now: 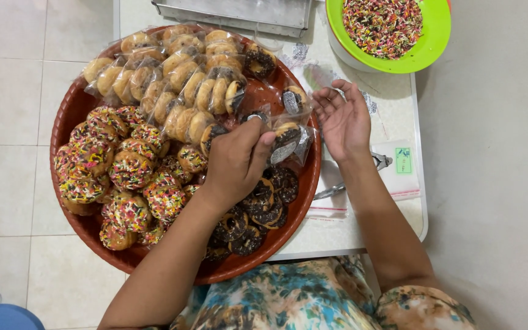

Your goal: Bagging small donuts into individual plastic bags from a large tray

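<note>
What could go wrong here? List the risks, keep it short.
1. The red tray juts past the edge of the small table, so leaning on that side might tip it.
2. The left hand holds a wrapped donut over the loose chocolate donuts; a sleeve or wrist could smear their icing.
3. The green sprinkle bowl sits at the table's corner, near the right hand, and could get knocked.

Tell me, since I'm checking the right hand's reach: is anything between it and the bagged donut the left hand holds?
Nothing visible. The right hand hangs open beside the bagged donut pinched by the left hand, with only tray rim between.
</note>
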